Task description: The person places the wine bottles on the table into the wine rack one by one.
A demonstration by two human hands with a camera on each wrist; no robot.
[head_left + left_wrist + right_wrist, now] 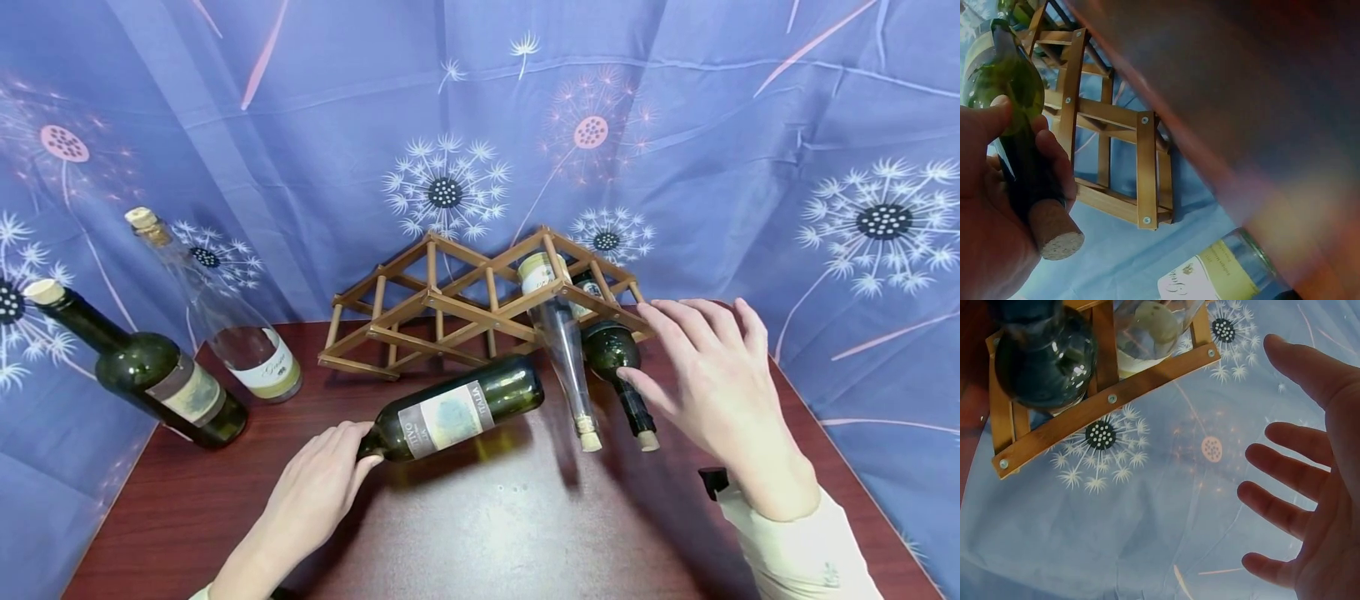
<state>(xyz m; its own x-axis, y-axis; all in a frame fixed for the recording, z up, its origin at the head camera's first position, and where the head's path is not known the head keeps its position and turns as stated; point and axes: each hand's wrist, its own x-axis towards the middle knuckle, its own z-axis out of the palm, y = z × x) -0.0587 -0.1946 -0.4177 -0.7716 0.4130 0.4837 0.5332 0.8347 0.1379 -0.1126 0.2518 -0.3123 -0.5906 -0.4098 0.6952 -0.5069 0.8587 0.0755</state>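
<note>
My left hand (318,475) grips a dark green wine bottle (457,412) by its neck, its base pointing right and toward the wooden wine rack (435,308). In the left wrist view the fingers wrap that neck, and a cork (1057,231) shows below them. Two bottles lie in the rack's right part, necks toward me: a clear bottle (562,350) and a dark bottle (611,350). Beside the dark one, my right hand (712,379) hovers with fingers spread and nothing in it; the right wrist view shows it apart from the rack.
On the left of the reddish-brown table (525,533) stand a corked dark green bottle (172,387) and a corked clear bottle (247,333). A blue curtain (337,108) with dandelion prints hangs behind and along both sides.
</note>
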